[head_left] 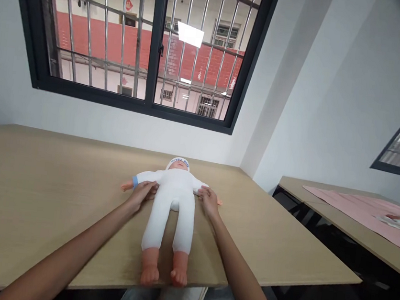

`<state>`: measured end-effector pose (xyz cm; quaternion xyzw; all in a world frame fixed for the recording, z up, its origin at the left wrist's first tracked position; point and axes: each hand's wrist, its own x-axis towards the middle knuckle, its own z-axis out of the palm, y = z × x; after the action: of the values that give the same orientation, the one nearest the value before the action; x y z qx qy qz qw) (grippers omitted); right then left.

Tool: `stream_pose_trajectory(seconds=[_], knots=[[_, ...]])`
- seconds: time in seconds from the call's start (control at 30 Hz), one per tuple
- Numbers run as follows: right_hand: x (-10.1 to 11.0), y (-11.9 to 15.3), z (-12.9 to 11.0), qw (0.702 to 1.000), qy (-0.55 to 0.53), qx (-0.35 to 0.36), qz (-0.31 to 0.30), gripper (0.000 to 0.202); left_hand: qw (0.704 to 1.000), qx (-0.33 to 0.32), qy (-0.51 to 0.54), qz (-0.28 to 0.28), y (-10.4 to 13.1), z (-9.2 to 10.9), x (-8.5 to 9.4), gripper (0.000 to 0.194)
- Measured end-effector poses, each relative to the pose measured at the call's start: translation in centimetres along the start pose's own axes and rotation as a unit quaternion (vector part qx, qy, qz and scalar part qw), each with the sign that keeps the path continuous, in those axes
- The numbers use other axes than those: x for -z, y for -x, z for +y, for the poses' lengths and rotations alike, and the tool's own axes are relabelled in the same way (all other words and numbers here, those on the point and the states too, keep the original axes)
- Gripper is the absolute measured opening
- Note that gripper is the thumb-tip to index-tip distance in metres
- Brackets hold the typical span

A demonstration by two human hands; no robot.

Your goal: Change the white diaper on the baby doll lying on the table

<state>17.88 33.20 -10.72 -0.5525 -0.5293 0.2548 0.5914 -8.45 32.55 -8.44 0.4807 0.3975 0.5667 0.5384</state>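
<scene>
Resting bare left hand point(143, 193) and right hand point(209, 201), fingers bent, against either side of a white-suited plastic baby doll point(177, 186); cannot tell whether gripping. Lying between both, lengthwise near to far, with feet point(179, 269) at the near edge of a pale wooden surface point(54, 186), more room leftward.

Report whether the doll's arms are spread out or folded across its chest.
Spread out: the doll lies face up on the table, with both arms angled outward from its torso.

light-wood table point(52, 205): white-clad doll point(177, 186), face-up, feet at near edge | second table point(330, 212): pink cloth point(346, 201)
</scene>
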Motion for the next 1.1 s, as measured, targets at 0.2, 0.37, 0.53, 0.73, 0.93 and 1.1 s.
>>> stream_pose_trajectory(seconds=[0.2,0.37,0.53,0.73,0.93,1.1], knots=[[3.3,-1.1,1.1,0.981,0.112,-0.019,0.16,0.032,0.999,-0.026,0.006,0.023,-0.1,0.5,0.4,0.035],[3.3,-1.5,2.2,0.981,0.119,-0.016,0.151,0.032,0.999,-0.027,-0.009,0.035,0.0,0.3,0.2,0.032],[3.3,-1.7,2.5,0.987,0.095,0.023,0.125,0.037,0.995,-0.061,-0.05,0.058,-0.1,1.3,0.5,0.023],[3.9,-1.8,2.5,0.987,0.08,0.026,0.135,0.037,0.926,-0.191,-0.273,0.176,-1.3,2.4,2.2,0.013],[4.2,-1.6,2.7,0.991,0.088,0.031,0.092,0.052,0.896,-0.214,-0.354,0.162,-1.5,2.4,3.1,0.012],[4.3,-1.9,3.7,0.997,0.034,0.058,0.023,0.069,0.876,-0.222,-0.398,0.155,-1.4,2.7,3.5,0.011]])
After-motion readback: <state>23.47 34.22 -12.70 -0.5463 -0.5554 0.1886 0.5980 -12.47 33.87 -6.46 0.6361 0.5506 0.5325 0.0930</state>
